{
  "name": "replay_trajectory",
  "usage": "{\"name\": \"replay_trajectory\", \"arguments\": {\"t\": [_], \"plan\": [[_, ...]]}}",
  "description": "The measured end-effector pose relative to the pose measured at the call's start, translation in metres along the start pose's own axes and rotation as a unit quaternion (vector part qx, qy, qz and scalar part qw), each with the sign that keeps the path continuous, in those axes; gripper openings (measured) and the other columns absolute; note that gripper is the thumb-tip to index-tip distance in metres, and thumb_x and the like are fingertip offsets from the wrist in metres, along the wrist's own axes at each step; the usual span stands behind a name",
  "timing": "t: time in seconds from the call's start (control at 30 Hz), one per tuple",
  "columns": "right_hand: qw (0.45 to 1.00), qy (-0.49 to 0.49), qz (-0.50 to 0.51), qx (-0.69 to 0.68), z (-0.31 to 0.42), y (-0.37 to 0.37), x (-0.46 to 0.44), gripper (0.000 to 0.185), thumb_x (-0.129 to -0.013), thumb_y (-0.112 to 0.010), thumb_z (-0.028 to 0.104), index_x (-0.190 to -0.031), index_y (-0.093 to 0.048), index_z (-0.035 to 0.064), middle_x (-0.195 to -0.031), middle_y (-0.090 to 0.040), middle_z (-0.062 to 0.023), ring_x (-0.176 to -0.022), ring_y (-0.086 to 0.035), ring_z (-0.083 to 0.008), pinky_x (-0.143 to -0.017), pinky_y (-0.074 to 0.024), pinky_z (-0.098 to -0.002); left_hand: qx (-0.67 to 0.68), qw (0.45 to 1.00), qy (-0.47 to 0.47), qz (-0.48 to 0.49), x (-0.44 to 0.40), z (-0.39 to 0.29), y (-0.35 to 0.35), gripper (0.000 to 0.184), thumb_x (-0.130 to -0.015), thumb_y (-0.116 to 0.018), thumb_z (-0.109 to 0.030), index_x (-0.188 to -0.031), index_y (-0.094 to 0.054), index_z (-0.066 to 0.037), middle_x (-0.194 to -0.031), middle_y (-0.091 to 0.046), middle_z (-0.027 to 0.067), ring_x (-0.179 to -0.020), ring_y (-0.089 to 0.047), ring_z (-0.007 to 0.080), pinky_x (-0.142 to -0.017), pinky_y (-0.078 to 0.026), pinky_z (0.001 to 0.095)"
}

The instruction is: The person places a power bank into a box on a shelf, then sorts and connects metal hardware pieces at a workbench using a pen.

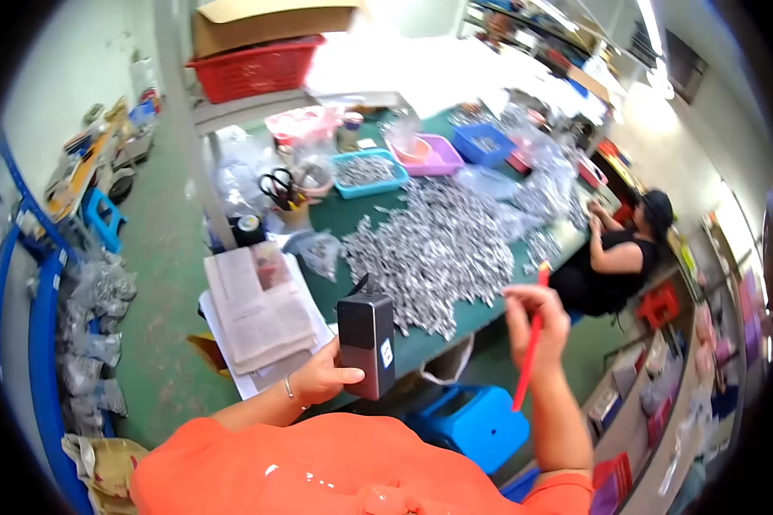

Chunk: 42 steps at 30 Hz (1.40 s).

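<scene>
No wording can be read: the white label [386, 353] on the grey box [362, 335] held above the bench's [474, 318] near edge is blurred (only a dark mark is shown), and the printed sheets [262, 322] at the near left corner cannot be deciphered.

Dark grey box [365, 343], slanted red stick [527, 362]

Workshop, with a green worktable [325, 293], heaped small silvery parts [438, 249], plastic trays [374, 190], bagged stock [94, 296].

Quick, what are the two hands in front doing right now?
Left hand: closed, holding a dark boxy device.
Right hand: closed, holding a red pen-like stick.
</scene>
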State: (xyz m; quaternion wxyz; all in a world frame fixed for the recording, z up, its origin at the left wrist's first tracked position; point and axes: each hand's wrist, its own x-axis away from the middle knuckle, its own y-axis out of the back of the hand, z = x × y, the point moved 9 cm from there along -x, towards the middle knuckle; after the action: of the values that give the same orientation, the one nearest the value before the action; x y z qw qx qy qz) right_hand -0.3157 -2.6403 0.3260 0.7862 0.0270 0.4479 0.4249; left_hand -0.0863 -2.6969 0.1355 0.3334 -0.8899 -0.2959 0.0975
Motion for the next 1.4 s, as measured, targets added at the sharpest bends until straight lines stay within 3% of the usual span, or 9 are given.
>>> {"name": "replay_trajectory", "arguments": {"t": [0.33, 0.4, 0.5, 0.63, 0.9, 1.03, 1.2, 1.33, 1.4], "plan": [[0.917, 0.361, 0.042, 0.163, 0.103, -0.119, -0.247, 0.041, -0.073, -0.068, 0.006, -0.11, -0.053, 0.0033, -0.095, -0.06, -0.0169, -0.082, -0.058, -0.035, -0.072, -0.0474, -0.0367, 0.027, 0.989, -0.133, -0.055, 0.008, -0.096, 0.059, 0.076, -0.07, -0.073, -0.016, -0.134, -0.033, -0.007, -0.122, -0.05, 0.0064, -0.112, -0.049, 0.0191, -0.096, -0.039, 0.0347], [0.856, 0.483, 0.023, 0.184, 0.127, -0.152, -0.285, 0.05, -0.068, -0.073, 0.009, -0.114, -0.052, 0.0049, -0.102, -0.059, -0.0159, -0.096, -0.055, -0.035, -0.079, -0.0446, -0.0405, 0.037, 0.984, -0.157, -0.071, 0.023, -0.108, 0.063, 0.075, -0.07, -0.074, -0.018, -0.133, -0.036, -0.005, -0.123, -0.05, 0.0073, -0.113, -0.049, 0.0196, -0.096, -0.039, 0.0354], [0.849, 0.461, -0.017, 0.256, 0.137, -0.194, -0.339, 0.062, -0.066, -0.077, 0.022, -0.119, -0.048, 0.0076, -0.106, -0.06, -0.0163, -0.094, -0.058, -0.0356, -0.08, -0.0465, -0.0426, 0.055, 0.966, -0.215, -0.131, 0.049, -0.115, 0.074, 0.068, -0.069, -0.075, -0.014, -0.128, -0.042, -0.002, -0.119, -0.054, 0.008, -0.109, -0.053, 0.0204, -0.094, -0.041, 0.0353], [0.904, 0.266, 0.055, 0.331, 0.108, -0.237, -0.385, 0.073, -0.066, -0.076, 0.035, -0.124, -0.042, 0.0086, -0.109, -0.06, -0.0181, -0.097, -0.06, -0.0364, -0.078, -0.0491, -0.044, 0.042, 0.931, -0.294, -0.21, 0.089, -0.113, 0.082, 0.066, -0.068, -0.075, -0.011, -0.126, -0.046, -0.001, -0.117, -0.056, 0.008, -0.108, -0.054, 0.0209, -0.094, -0.041, 0.0342], [0.913, 0.289, 0.0, 0.289, 0.096, -0.234, -0.411, 0.023, -0.082, -0.053, 0.017, -0.103, -0.057, 0.0101, -0.081, -0.064, -0.0197, -0.078, -0.062, -0.0387, -0.069, -0.0486, -0.0477, 0.017, 0.898, -0.345, -0.273, 0.123, -0.117, 0.091, 0.079, -0.064, -0.076, -0.013, -0.132, -0.037, -0.002, -0.123, -0.052, 0.0109, -0.115, -0.05, 0.0274, -0.096, -0.041, 0.0405], [0.91, 0.357, -0.054, 0.202, 0.131, -0.202, -0.432, 0.016, -0.084, -0.053, 0.02, -0.096, -0.061, 0.014, -0.074, -0.063, -0.0195, -0.076, -0.061, -0.0391, -0.066, -0.0481, -0.0463, 0.068, 0.911, -0.335, -0.232, 0.106, -0.147, 0.078, 0.075, -0.068, -0.075, -0.014, -0.13, -0.037, 0.002, -0.118, -0.055, 0.017, -0.106, -0.057, 0.0298, -0.091, -0.047, 0.0454], [0.861, 0.44, -0.14, 0.212, 0.195, -0.174, -0.421, 0.014, -0.085, -0.052, 0.022, -0.096, -0.059, 0.0163, -0.08, -0.065, -0.014, -0.076, -0.062, -0.0356, -0.063, -0.0485, -0.0446, -0.09, 0.92, -0.337, -0.18, 0.059, -0.228, 0.037, 0.081, -0.074, -0.069, -0.034, -0.134, -0.029, 0.005, -0.125, -0.048, 0.0227, -0.113, -0.051, 0.0395, -0.096, -0.041, 0.05], [0.804, 0.516, -0.186, 0.228, 0.223, -0.161, -0.42, 0.014, -0.089, -0.05, 0.025, -0.097, -0.058, 0.0181, -0.08, -0.064, -0.0134, -0.076, -0.062, -0.0356, -0.063, -0.049, -0.0436, -0.143, 0.916, -0.35, -0.137, 0.027, -0.302, -0.017, 0.061, -0.082, -0.061, -0.028, -0.132, -0.034, -0.004, -0.105, -0.056, 0.0141, -0.062, -0.062, 0.0166, -0.039, -0.048, 0.0257], [0.828, 0.479, -0.149, 0.251, 0.243, -0.156, -0.426, 0.016, -0.086, -0.052, 0.021, -0.096, -0.061, 0.0126, -0.081, -0.065, -0.014, -0.077, -0.064, -0.0312, -0.064, -0.0495, -0.0392, -0.192, 0.911, -0.346, -0.112, 0.006, -0.344, -0.05, 0.053, -0.084, -0.059, -0.028, -0.127, -0.039, -0.004, -0.095, -0.058, 0.011, -0.056, -0.059, 0.0126, -0.037, -0.046, 0.0248]]}}
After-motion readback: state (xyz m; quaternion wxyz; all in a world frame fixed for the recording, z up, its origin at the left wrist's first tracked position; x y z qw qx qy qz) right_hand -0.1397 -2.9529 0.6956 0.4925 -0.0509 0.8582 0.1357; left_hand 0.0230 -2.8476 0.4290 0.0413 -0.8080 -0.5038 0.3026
